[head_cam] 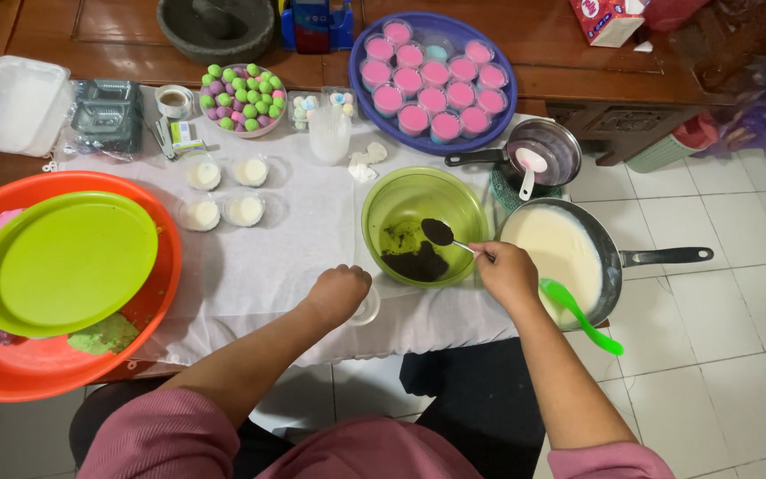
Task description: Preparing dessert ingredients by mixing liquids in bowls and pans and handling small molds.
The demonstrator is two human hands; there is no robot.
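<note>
Head view: left hand [339, 293] over half-hidden clear cup [367, 308]

Glossy plastic bowl [425, 208], metal spoon [441, 233], matt cloth [268, 257]

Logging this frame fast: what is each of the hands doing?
Left hand: closed around a small clear cup.
Right hand: closed, holding a spoon of dark powder.
</note>
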